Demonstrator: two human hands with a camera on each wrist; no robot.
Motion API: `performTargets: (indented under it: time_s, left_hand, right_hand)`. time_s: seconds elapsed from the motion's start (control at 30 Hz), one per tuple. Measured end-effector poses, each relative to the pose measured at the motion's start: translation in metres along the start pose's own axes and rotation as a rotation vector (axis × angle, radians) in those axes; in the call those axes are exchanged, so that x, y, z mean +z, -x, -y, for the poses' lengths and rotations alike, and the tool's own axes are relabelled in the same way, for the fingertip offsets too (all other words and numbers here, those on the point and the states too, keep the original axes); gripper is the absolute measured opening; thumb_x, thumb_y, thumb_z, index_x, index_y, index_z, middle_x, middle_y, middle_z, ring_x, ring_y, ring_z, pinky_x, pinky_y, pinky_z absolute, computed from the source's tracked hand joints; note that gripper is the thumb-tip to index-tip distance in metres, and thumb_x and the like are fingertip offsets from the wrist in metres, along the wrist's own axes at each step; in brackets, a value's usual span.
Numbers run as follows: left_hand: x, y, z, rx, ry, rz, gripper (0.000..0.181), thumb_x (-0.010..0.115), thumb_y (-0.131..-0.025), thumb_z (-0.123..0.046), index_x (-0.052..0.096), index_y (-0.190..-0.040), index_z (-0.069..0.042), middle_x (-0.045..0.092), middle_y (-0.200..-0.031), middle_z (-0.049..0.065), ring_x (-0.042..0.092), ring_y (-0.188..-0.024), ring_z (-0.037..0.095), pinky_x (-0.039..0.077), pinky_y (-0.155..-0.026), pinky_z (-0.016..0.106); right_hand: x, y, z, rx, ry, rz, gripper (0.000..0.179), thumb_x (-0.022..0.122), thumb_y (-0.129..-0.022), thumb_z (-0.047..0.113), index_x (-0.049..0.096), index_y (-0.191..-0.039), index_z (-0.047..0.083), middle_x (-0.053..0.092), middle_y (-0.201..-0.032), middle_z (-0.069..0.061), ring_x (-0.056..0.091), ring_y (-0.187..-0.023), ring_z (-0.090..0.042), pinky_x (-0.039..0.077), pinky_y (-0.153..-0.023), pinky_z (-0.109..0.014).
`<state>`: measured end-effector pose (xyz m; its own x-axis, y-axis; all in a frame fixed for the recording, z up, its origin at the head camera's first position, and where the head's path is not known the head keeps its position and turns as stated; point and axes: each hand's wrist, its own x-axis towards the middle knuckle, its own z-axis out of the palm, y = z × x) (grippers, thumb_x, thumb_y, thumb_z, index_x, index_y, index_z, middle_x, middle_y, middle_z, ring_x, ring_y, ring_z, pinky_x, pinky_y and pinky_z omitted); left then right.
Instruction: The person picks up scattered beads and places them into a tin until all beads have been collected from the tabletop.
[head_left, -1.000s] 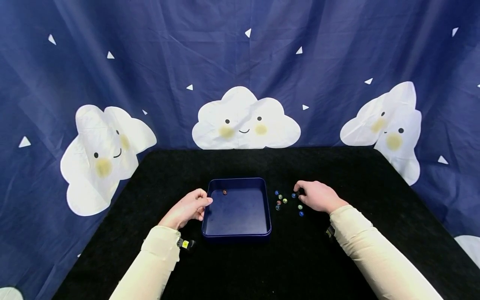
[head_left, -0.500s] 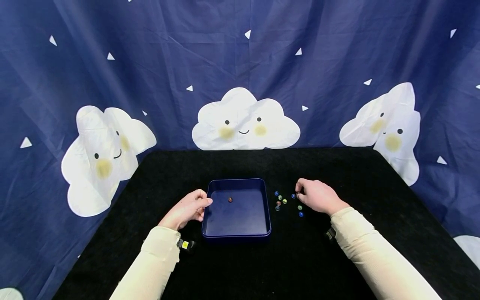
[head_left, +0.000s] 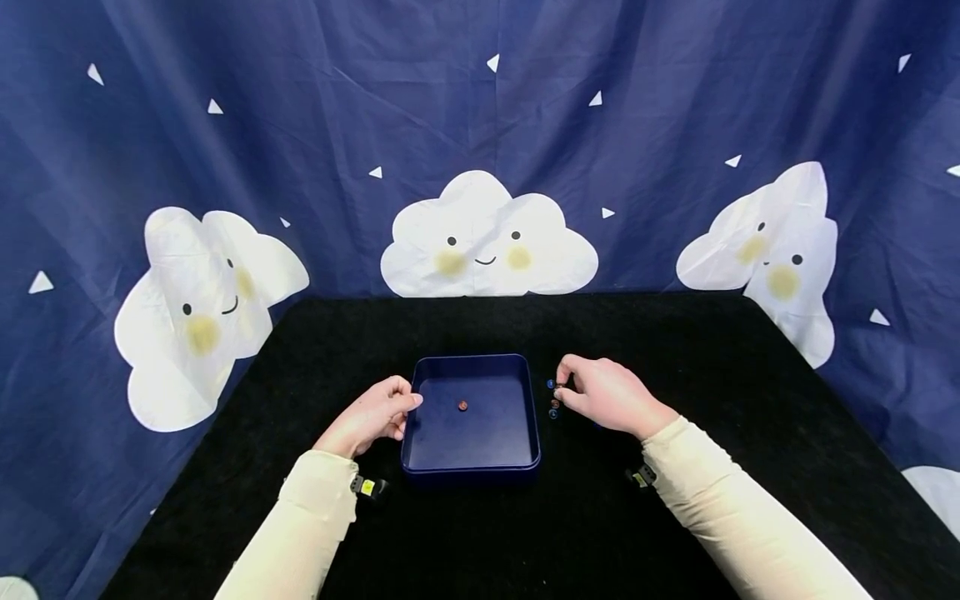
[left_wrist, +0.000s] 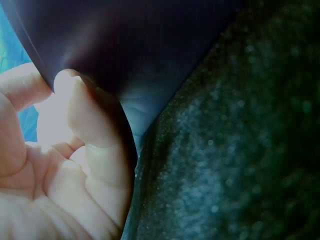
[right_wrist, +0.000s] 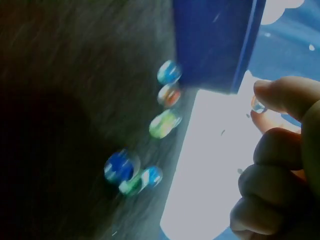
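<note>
My left hand (head_left: 372, 418) pinches the left rim of a square dark blue tray (head_left: 471, 468) between thumb and fingers; the left wrist view shows that grip close up. A single reddish marble (head_left: 462, 406) lies inside the tray. Just right of the tray, my right hand (head_left: 611, 396) is raised above the black cloth. It pinches a clear marble with an orange tint (right_wrist: 258, 104) between thumb and forefinger. Below it on the cloth lie several loose glass marbles, among them a blue one (right_wrist: 169, 73), an orange one (right_wrist: 169, 95) and a yellow-green one (right_wrist: 164, 124).
Black cloth (head_left: 480, 542) covers the table around the tray. Behind it hangs a dark blue curtain (head_left: 330, 125) printed with white clouds. In the head view the right hand hides some of the loose marbles.
My right hand has moved left toward the tray, carrying the marble. The marble inside the tray has rolled from near the back left toward the middle. My left hand stays on the rim.
</note>
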<state>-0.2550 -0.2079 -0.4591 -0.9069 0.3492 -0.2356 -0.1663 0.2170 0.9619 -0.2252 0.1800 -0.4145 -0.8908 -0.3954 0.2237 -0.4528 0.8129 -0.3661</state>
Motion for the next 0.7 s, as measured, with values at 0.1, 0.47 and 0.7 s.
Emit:
performTargets:
  time_s: [0.1, 0.47, 0.7]
  left_hand:
    - [-0.001, 0.000, 0.001, 0.002, 0.004, 0.002, 0.022, 0.064, -0.097, -0.016, 0.046, -0.094, -0.005, 0.048, -0.067, 0.002, 0.050, -0.051, 0.012, 0.048, -0.049, 0.022]
    - [0.000, 0.000, -0.004, -0.004, -0.006, -0.009, 0.021, 0.063, -0.097, -0.016, 0.046, -0.093, -0.005, 0.047, -0.066, 0.002, 0.050, -0.052, 0.013, 0.048, -0.050, 0.024]
    - [0.001, 0.002, -0.002, -0.021, -0.003, -0.005, 0.020, 0.062, -0.098, -0.015, 0.045, -0.093, -0.005, 0.047, -0.067, 0.002, 0.050, -0.052, 0.013, 0.049, -0.050, 0.023]
  right_hand:
    - [0.000, -0.002, 0.012, -0.037, -0.005, -0.019, 0.018, 0.077, -0.088, 0.029, 0.061, -0.094, 0.023, 0.046, -0.060, 0.016, 0.045, -0.052, -0.005, 0.041, -0.052, -0.029]
    - [0.000, -0.007, 0.038, -0.118, -0.042, -0.031, 0.019, 0.076, -0.088, 0.028, 0.060, -0.097, 0.024, 0.044, -0.062, 0.016, 0.043, -0.052, -0.003, 0.041, -0.053, -0.027]
    - [0.005, -0.007, 0.041, -0.116, -0.051, 0.005, 0.019, 0.077, -0.088, 0.028, 0.062, -0.099, 0.024, 0.043, -0.062, 0.016, 0.043, -0.053, -0.002, 0.042, -0.055, -0.026]
